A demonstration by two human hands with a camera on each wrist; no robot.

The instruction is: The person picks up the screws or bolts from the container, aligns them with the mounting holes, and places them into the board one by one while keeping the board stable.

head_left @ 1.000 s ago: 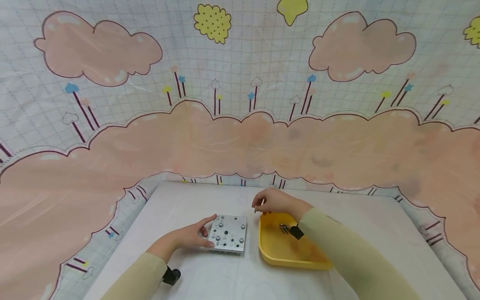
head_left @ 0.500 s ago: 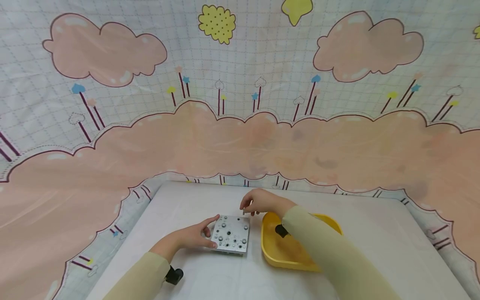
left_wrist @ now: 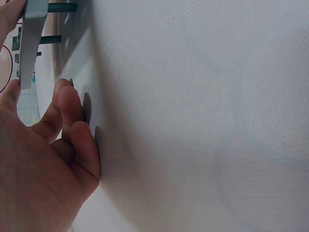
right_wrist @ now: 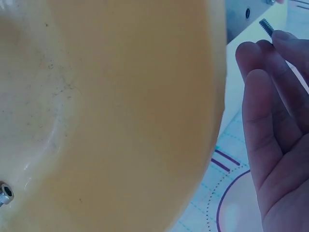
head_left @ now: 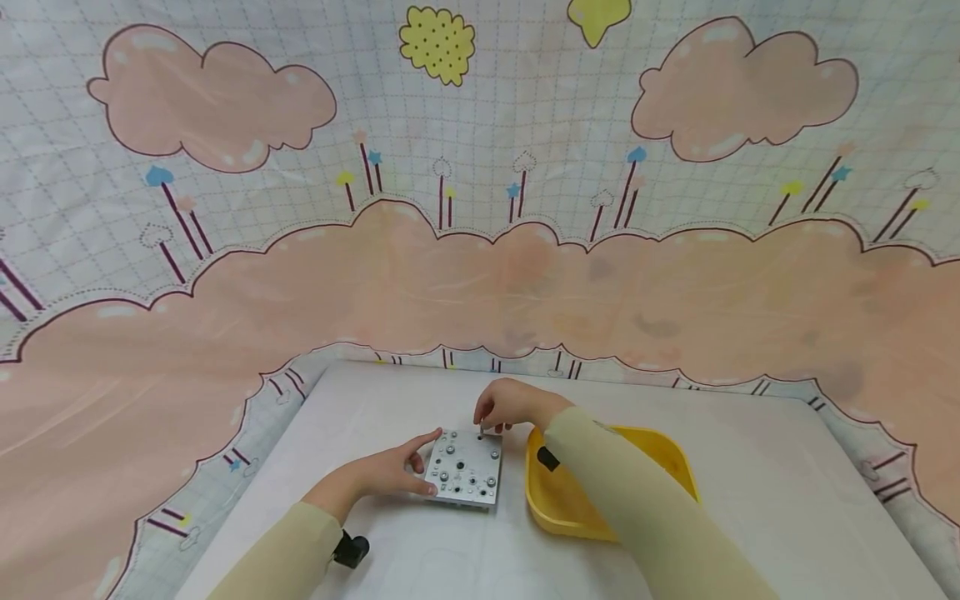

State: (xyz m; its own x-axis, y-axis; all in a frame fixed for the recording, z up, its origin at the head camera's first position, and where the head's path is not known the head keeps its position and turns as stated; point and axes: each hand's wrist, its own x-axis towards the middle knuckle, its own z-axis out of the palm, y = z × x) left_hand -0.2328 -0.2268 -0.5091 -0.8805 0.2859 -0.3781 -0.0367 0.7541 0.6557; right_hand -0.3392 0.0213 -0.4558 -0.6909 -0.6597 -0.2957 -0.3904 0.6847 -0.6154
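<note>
A square metal plate (head_left: 465,477) with several holes and screw heads lies on the white table (head_left: 390,400). My left hand (head_left: 417,463) holds its left edge between index finger and thumb. In the left wrist view the plate's edge (left_wrist: 29,41) shows threaded screw ends (left_wrist: 59,7) sticking out, and my other fingers (left_wrist: 72,125) rest on the table. My right hand (head_left: 485,421) pinches a small dark screw (head_left: 481,431) upright over the plate's far edge. The right wrist view shows that screw (right_wrist: 266,26) at my fingertips (right_wrist: 285,41).
A yellow tray (head_left: 675,454) sits right of the plate, partly under my right forearm; one small metal fastener (right_wrist: 5,194) lies inside it (right_wrist: 120,96). A cloud-patterned cloth (head_left: 480,250) rises behind and around the table.
My right hand has moved left from above the yellow tray to the plate's far edge, carrying the screw. The left hand has stayed on the plate.
</note>
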